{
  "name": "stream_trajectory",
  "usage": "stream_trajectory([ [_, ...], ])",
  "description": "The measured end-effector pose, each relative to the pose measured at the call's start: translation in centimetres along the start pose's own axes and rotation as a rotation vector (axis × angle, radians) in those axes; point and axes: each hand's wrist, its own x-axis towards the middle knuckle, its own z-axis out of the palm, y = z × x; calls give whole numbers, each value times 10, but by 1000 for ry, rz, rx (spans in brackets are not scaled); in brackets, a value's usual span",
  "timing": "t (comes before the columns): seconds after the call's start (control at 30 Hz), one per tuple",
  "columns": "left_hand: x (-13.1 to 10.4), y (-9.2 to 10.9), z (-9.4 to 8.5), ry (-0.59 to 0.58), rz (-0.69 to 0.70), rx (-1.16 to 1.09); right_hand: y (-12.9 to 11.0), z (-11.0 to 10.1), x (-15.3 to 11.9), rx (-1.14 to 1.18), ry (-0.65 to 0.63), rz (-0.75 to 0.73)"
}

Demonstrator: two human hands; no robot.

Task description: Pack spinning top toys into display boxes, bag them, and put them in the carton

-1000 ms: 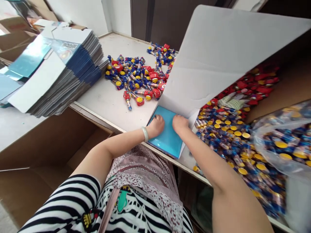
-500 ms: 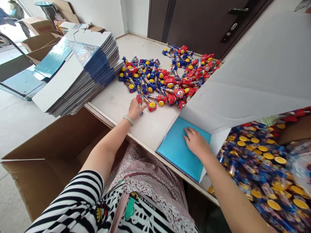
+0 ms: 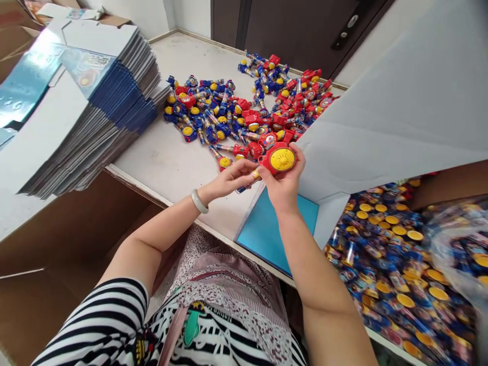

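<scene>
On the counter (image 3: pixel 156 152), front strip left of the blue panel (image 3: pixel 255 234) gives free passage; behind it the toy pile (image 3: pixel 229 112) blocks, and rightward the raised white flap (image 3: pixel 392 107).

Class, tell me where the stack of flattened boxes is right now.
In the head view, the stack of flattened boxes sits at the upper left, just left of the toy pile on the table.

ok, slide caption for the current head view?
Left hand and right hand on one red-and-yellow toy by an open blue-bottomed box, more toys piled behind.
</scene>
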Motion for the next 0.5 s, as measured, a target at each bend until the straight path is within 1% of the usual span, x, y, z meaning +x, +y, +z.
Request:
stream_trajectory([
  [0.03,5,-4,-11,7,-2,118,6,-14,1,-18,61,-29],
  [0.07,10,-11,-27,48,-28,284,12,-30,-1,-42,116,-48],
  [0.1,15,-22,-44,124,-72,467,17,-47,-5,-72,162,-57],
  [0.13,19,-34,-61,192,-149,670,22,-62,-10,-109,201,-56],
  [0.17,21,-47,-77,187,-226,834,28,-74,-17,-154,231,-46],
  [0.2,22,-58,-88,163,-275,927,34,-82,-25,-204,248,-28],
  [0.23,22,-69,-96,112,-309,989,41,-85,-32,-253,249,-2],
  [0.27,21,-76,-100,57,-323,1013,48,-85,-38,-293,243,24],
  [0.33,18,-84,-99,-26,-331,1042,61,-79,-46,-329,221,58],
  [0.43,10,-81,-92,-105,-349,1076,71,-71,-53,-327,161,61],
  [0.5,5,-76,-87,-135,-383,1035,75,-71,-56,-332,106,69],
])
